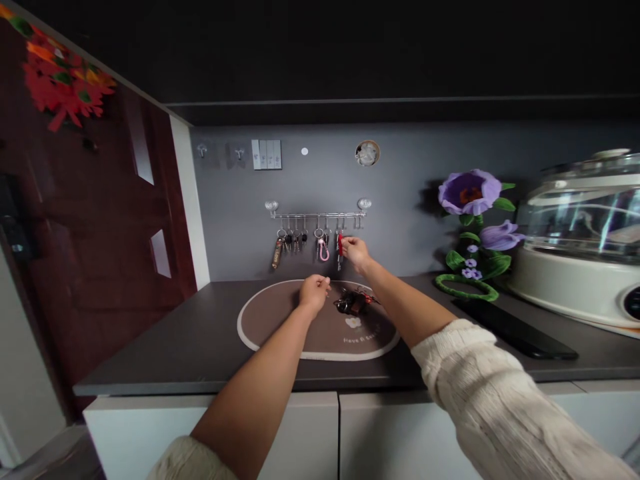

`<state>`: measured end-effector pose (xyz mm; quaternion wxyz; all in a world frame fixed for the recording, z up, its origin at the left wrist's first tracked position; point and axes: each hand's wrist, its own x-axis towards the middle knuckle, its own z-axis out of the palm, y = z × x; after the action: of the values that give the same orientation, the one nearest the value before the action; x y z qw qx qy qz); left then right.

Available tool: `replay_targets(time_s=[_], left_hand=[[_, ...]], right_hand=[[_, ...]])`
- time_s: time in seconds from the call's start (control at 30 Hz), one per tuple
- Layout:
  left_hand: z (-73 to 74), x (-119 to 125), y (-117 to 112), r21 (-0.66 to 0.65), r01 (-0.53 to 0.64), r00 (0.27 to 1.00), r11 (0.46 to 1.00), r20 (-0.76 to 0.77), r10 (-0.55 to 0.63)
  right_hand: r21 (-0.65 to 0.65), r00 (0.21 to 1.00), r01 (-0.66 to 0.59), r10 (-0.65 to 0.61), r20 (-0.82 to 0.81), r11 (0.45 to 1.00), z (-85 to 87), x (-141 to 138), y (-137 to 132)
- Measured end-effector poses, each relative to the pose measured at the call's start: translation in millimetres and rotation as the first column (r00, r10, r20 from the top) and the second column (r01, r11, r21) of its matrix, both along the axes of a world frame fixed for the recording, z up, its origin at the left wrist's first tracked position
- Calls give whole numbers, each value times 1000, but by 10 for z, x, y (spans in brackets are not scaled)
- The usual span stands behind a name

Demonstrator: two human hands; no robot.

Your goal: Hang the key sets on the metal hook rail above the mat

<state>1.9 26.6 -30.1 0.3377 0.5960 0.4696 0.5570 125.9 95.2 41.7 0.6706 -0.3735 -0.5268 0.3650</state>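
A chrome hook rail (pixel 317 215) on the grey wall carries several key bunches, one with a brown strap (pixel 277 253) and one with a pink loop (pixel 323 251). My right hand (pixel 355 253) is raised to the rail's right end, fingers pinched on a red key tag (pixel 340 243) that hangs from a hook. My left hand (pixel 314 292) hovers over an oval brown mat (pixel 273 320), fingers curled closed; what they hold, if anything, is hidden. A dark key bunch with a black fob (pixel 351 303) lies on the mat just right of my left hand.
A dark counter (pixel 200 340) tops white cabinets. A purple crochet flower (pixel 473 227) stands at the right, beside a white appliance with a clear lid (pixel 580 247). A flat black slab (pixel 515 330) lies on the counter. A red-brown door (pixel 90 220) is at the left.
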Motion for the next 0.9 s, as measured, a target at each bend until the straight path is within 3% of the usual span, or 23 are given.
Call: replay_targets(time_s=[0.1,0.3,0.7,0.9], left_hand=[[21,-3,-38,-11,46,999,999,26,-46],[29,-26,-121,-16,137,990,990,-9,-138],[84,-144,-333,-13,255,922,967,-297,-247],[52,-134,-311,98,271,868,958,-455,-199]], right_hand=[[-20,999,-38,38,2,999,-36,33,-48],[-36,999,18,-16,51,999,-136,84,-205],[2,982,86,-85,170,996,-341,92,-720],[41,955,82,-90,282,996,-475,94,-971]])
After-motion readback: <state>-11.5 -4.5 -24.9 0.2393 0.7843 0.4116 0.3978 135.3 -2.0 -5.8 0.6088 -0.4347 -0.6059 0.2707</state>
